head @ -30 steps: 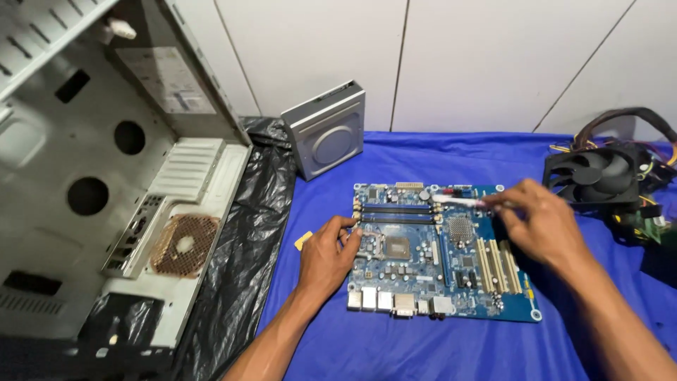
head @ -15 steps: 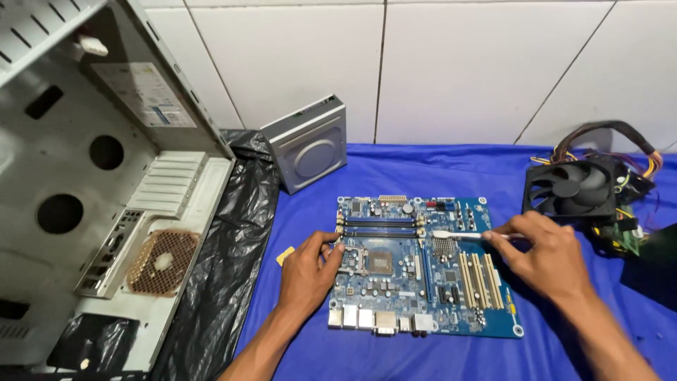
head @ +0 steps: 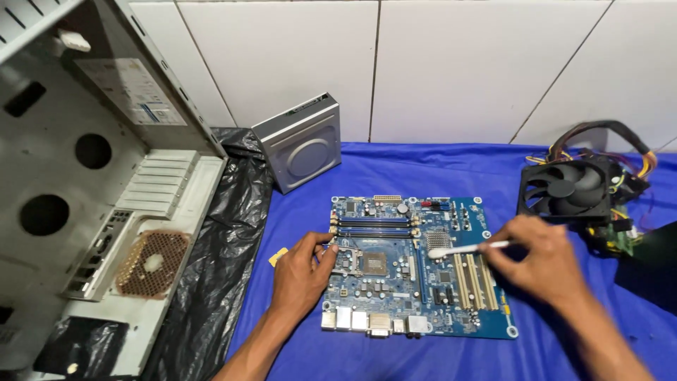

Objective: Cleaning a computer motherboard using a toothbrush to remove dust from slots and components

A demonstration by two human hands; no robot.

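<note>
A blue motherboard (head: 395, 296) lies flat on a blue cloth (head: 437, 169). My left hand (head: 300, 275) rests on the board's left edge, fingers touching it beside the processor socket (head: 372, 263). My right hand (head: 539, 257) pinches a white cotton swab (head: 462, 249) by its right end. The swab's tip sits on the board just below a small grey heatsink (head: 438, 238), left of the yellow slots (head: 474, 281).
An open grey computer case (head: 92, 183) lies at the left on black plastic sheeting (head: 218, 247). A grey optical drive (head: 300, 144) leans against the white tiled wall. A black fan (head: 564, 190) with cables sits at the right. A small yellow piece (head: 278, 257) lies by my left hand.
The view has shifted, so the board sits lower and more central in the frame. My right hand with the swab has moved slightly along the board's right half. My left hand stays on the left edge.
</note>
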